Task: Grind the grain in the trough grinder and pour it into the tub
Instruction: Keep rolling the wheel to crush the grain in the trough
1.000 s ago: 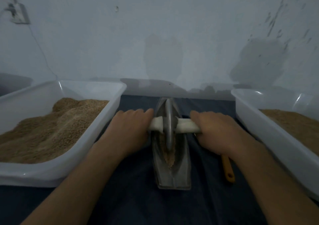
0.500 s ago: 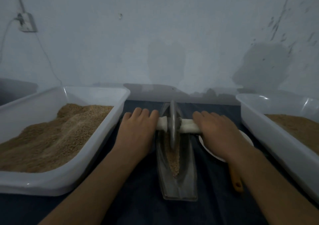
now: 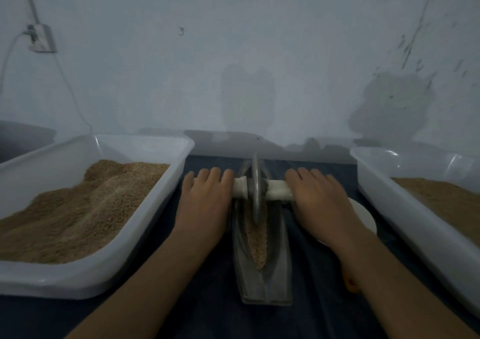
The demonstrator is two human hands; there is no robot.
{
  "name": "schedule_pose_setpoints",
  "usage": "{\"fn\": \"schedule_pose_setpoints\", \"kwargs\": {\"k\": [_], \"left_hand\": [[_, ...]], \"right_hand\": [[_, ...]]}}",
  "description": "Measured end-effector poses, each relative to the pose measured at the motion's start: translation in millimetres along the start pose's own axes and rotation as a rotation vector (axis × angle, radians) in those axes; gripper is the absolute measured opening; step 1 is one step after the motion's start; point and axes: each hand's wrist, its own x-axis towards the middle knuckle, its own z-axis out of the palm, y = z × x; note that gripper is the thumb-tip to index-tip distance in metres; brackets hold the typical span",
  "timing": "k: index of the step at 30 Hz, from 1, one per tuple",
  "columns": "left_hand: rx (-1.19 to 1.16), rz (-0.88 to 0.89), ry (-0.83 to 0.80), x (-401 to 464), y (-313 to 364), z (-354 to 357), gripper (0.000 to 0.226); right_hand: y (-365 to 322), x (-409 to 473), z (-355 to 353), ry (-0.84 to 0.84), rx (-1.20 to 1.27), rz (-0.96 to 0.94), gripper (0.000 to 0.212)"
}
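Your left hand [image 3: 205, 201] and right hand [image 3: 318, 201] press flat, fingers straight, on the white axle handle [image 3: 276, 192] either side of the grey metal wheel [image 3: 255, 188]. The long grey metal trough [image 3: 262, 258] runs straight away from you, grain [image 3: 257, 237] lying nearer you, so roll back along it.

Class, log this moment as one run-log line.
stage: grinding | left hand: on axle | right hand: on axle | wheel: in trough | grain: in trough

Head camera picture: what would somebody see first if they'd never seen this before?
Probably the two hands, left hand and right hand, pressing flat on the white axle of a metal wheel in the middle. The wheel stands in a narrow trough holding brown grain. On the left sits a big white tub heaped with grain.
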Motion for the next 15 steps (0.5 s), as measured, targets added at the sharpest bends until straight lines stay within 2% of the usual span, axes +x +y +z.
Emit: {"fn": "schedule_pose_setpoints", "kwargs": {"k": [5,8,13,15], "left_hand": [[-0.074,0.056,-0.097,-14.4,-11.6,-23.1,0.025],[-0.021,0.054,-0.022,-13.9,-1.4,-20.5,0.028],[0.065,-0.053,0.043,2.4,3.9,-1.8,0.039],[0.036,-0.046,0.018,0.5,-1.6,3.6,0.038]], "right_hand": [[12.7,-21.6,-33.8,-0.214,0.26,-0.102,0.029],[14.1,-23.9,-34.1,-0.312,0.313,-0.05,0.031],[-3.6,0.1,-1.8,-0.071,-0.047,0.096,0.028],[-7.2,2.1,2.8,0.014,-0.062,0.066,0.024]]}}
